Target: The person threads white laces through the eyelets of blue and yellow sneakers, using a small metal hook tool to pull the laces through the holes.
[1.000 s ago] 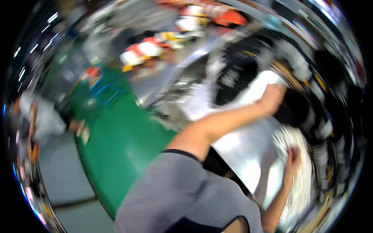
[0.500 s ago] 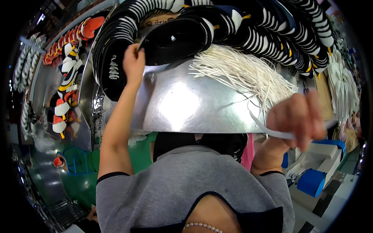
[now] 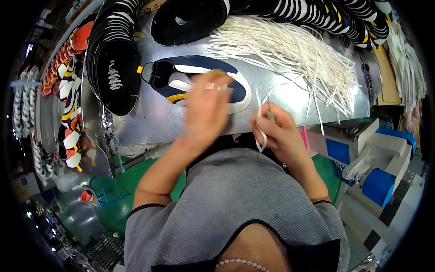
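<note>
A navy shoe upper (image 3: 190,63) with white and yellow parts lies on the metal table in front of me, its rounded toe to the right. My left hand (image 3: 206,106) is over its near side, fingers smeared by motion and partly hiding the upper. To the right of the toe, just above the table's front edge, my right hand (image 3: 276,129) is closed on a white shoelace (image 3: 259,102), which hangs in a loop from the fingers. A short grey piece, perhaps a tool handle (image 3: 270,115), also shows between those fingers; its kind is unclear.
Loose white shoelaces (image 3: 290,50) are heaped at the back right of the table (image 3: 158,127). A stack of black uppers (image 3: 115,81) stands on the left. Another black upper (image 3: 188,22) lies behind, and more rows run along the back. A beige-and-blue machine (image 3: 383,149) stands at right.
My left hand has come nearer from a black upper at the back, and a navy upper now lies before me. My right hand has moved left with the white shoelace.
</note>
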Tool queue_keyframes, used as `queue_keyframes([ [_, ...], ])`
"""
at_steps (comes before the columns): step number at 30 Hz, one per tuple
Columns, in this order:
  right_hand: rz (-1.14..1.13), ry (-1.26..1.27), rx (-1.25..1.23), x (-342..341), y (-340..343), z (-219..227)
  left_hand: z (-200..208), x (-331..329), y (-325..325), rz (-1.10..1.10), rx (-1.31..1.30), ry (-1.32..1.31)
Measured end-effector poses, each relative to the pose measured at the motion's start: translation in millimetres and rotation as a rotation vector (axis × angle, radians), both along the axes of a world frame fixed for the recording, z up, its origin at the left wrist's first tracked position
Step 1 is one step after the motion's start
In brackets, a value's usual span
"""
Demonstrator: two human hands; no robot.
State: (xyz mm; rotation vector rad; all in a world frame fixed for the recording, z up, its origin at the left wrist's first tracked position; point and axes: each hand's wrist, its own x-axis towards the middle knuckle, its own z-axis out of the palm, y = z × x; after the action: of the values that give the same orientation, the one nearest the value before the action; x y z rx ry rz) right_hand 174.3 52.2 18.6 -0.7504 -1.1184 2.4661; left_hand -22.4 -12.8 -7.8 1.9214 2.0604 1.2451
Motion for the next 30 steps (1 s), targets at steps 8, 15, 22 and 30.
queue_keyframes([
  [8, -0.162, -0.113, 0.142, -78, 24, -70, 31, -90, -8, 0.099, -0.592, 0.143],
  [15, -0.194, -0.106, 0.267, -81, 19, -76, -10, -74, 12, 0.002, -0.975, -1.244],
  [22, -0.088, -0.197, 0.391, -72, 22, -56, -18, -37, -5, -0.177, -0.51, -1.546],
  [30, 0.0, -0.311, 0.485, -67, 24, -51, 0, -17, -13, -0.088, -0.432, -1.331],
])
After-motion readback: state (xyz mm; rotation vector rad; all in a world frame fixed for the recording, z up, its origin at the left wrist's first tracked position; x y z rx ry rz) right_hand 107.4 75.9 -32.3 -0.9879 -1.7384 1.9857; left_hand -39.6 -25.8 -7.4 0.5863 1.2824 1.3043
